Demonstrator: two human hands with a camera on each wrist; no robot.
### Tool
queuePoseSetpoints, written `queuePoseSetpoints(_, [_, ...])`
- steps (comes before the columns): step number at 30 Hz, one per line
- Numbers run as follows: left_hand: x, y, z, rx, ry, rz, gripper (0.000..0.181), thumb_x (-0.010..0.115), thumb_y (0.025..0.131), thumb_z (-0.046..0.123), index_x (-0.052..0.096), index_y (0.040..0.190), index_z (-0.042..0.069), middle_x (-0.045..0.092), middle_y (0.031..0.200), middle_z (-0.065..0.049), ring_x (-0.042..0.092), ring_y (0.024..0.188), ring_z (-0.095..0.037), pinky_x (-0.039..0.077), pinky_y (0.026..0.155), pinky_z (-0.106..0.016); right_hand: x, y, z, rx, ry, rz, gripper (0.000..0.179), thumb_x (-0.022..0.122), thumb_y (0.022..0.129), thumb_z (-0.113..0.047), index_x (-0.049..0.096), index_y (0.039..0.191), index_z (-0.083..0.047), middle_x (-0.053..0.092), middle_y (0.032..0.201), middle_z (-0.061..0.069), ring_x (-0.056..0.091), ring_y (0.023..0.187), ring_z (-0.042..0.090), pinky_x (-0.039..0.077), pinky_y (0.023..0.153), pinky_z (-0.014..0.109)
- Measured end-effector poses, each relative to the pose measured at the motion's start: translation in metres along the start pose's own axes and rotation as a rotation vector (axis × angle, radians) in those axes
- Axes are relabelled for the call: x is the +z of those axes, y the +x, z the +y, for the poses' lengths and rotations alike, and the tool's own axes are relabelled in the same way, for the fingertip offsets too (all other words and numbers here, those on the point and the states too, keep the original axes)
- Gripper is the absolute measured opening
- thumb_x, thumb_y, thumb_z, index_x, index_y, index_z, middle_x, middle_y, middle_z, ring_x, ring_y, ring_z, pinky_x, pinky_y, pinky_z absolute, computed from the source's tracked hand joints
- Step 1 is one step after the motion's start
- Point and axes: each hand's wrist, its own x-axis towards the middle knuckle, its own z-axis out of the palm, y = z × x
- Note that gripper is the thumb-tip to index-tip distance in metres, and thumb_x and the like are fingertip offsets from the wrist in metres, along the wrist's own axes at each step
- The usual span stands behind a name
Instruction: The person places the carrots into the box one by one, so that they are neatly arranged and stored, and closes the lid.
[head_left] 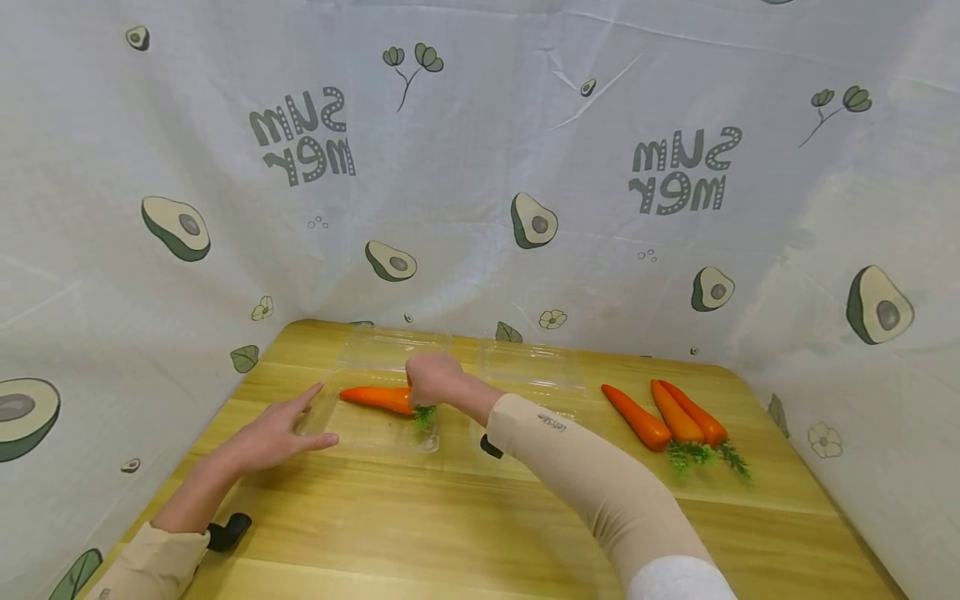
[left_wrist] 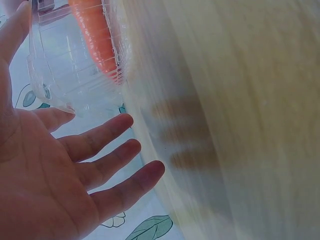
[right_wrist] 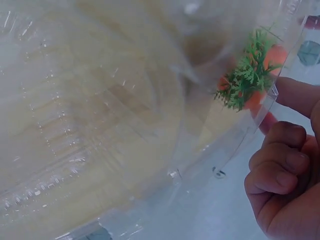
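Note:
An orange carrot (head_left: 378,398) with a feathery green top lies lengthwise in the left clear plastic container (head_left: 358,432). My right hand (head_left: 433,379) reaches over the container and pinches the carrot's thick, leafy end between thumb and index finger. In the right wrist view its other fingers (right_wrist: 277,167) are curled, and the green leaves (right_wrist: 245,75) show through clear plastic. At the container's left side, my left hand (head_left: 273,433) spreads its fingers, thumb near the front corner and index finger near the back. The left wrist view shows its palm (left_wrist: 40,175) holding nothing.
A second clear container (head_left: 528,408) stands to the right, its raised lid (head_left: 532,364) toward the back. Farther right on the wooden table (head_left: 360,525) lie three more carrots (head_left: 636,417), leaves toward me. A printed curtain (head_left: 465,167) surrounds the table's back and sides.

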Motion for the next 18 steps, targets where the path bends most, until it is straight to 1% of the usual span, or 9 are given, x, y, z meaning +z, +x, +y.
queuePoseSetpoints(3, [0.0002,-0.0002,0.0007,-0.001,-0.005,0.001,0.100,0.069,0.092,0.051,0.017,0.159,-0.004,0.045,0.145,-0.038,0.048,0.132,-0.051,0.041,0.104,-0.066,-0.0010,0.0016,-0.0002,-0.016,-0.019,-0.007,0.025,0.075,0.089,-0.021,0.063,0.067,-0.018,0.051,0.063,-0.006,0.040,0.056,0.011,0.031,0.046,0.027])
queuePoseSetpoints(4, [0.0003,-0.0001,0.0007,0.000,-0.006,0.002,0.100,0.069,0.092,0.051,0.017,0.159,-0.004,0.045,0.146,-0.038,0.048,0.133,-0.051,0.041,0.104,-0.066,-0.0019,0.0020,-0.0004,-0.019,-0.024,-0.010,0.023,0.074,0.089,-0.019,0.064,0.068,-0.018,0.054,0.065,-0.006,0.042,0.057,0.011,0.031,0.046,0.027])
queuePoseSetpoints(6, [0.0006,0.0001,0.0006,0.002,-0.007,0.005,0.100,0.069,0.092,0.051,0.017,0.159,-0.004,0.044,0.146,-0.038,0.048,0.133,-0.051,0.040,0.104,-0.066,-0.0036,0.0025,-0.0008,-0.024,-0.032,-0.021,0.024,0.072,0.090,-0.017,0.064,0.067,-0.017,0.052,0.064,-0.005,0.040,0.057,0.011,0.029,0.047,0.028])
queuePoseSetpoints(10, [0.0014,0.0008,-0.0009,0.002,-0.008,0.007,0.100,0.068,0.093,0.051,0.017,0.159,-0.003,0.043,0.147,-0.037,0.047,0.133,-0.052,0.040,0.105,-0.066,-0.0060,0.0023,-0.0013,-0.035,-0.052,-0.040,0.031,0.069,0.091,-0.015,0.058,0.062,-0.018,0.041,0.059,-0.005,0.033,0.056,0.012,0.024,0.047,0.028])
queuePoseSetpoints(12, [0.0018,0.0009,-0.0021,-0.002,-0.006,0.007,0.100,0.068,0.093,0.052,0.017,0.160,-0.002,0.044,0.146,-0.038,0.047,0.133,-0.052,0.040,0.104,-0.067,-0.0062,0.0021,-0.0011,-0.042,-0.055,-0.043,0.032,0.069,0.091,-0.015,0.057,0.061,-0.018,0.038,0.059,-0.005,0.032,0.055,0.012,0.023,0.047,0.028])
queuePoseSetpoints(16, [0.0023,0.0009,-0.0047,-0.010,-0.006,0.009,0.100,0.067,0.093,0.053,0.016,0.160,-0.001,0.045,0.146,-0.038,0.047,0.133,-0.052,0.040,0.104,-0.067,-0.0057,0.0019,0.0007,-0.057,-0.043,-0.041,0.035,0.071,0.090,-0.018,0.055,0.060,-0.019,0.037,0.058,-0.006,0.031,0.055,0.011,0.023,0.047,0.028])
queuePoseSetpoints(18, [0.0024,0.0011,-0.0058,-0.008,-0.004,0.012,0.101,0.067,0.093,0.054,0.016,0.160,-0.001,0.045,0.145,-0.038,0.047,0.133,-0.052,0.040,0.104,-0.067,-0.0053,0.0017,0.0026,-0.059,-0.025,-0.039,0.040,0.071,0.091,-0.020,0.050,0.058,-0.019,0.032,0.056,-0.006,0.026,0.053,0.011,0.021,0.047,0.027])
